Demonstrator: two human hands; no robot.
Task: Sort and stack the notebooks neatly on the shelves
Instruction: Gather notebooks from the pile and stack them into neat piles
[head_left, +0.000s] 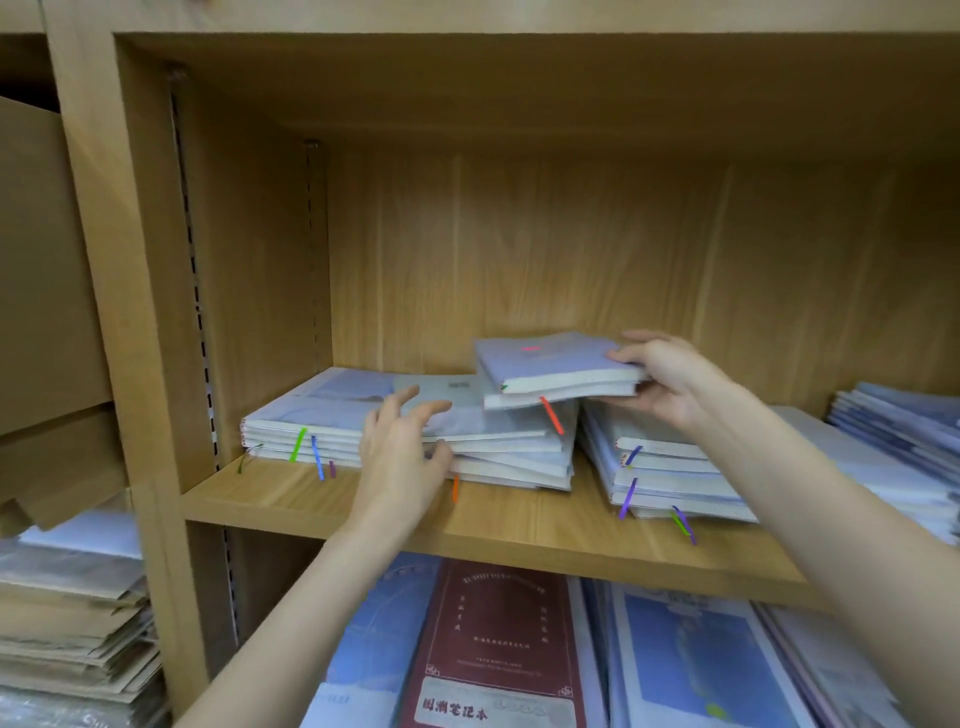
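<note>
Brown paper stacks (72, 613) far left. Left hand (400, 457), fingers loosely spread, against middle pile of pale blue notebooks (498, 447) on wooden shelf (519, 525). Right hand (670, 379) gripping two lifted lavender notebooks (556, 369) above piles.

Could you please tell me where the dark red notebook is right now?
In the head view, the dark red notebook lies flat on the lower shelf, bottom centre, between blue notebooks, under the shelf board.
</note>
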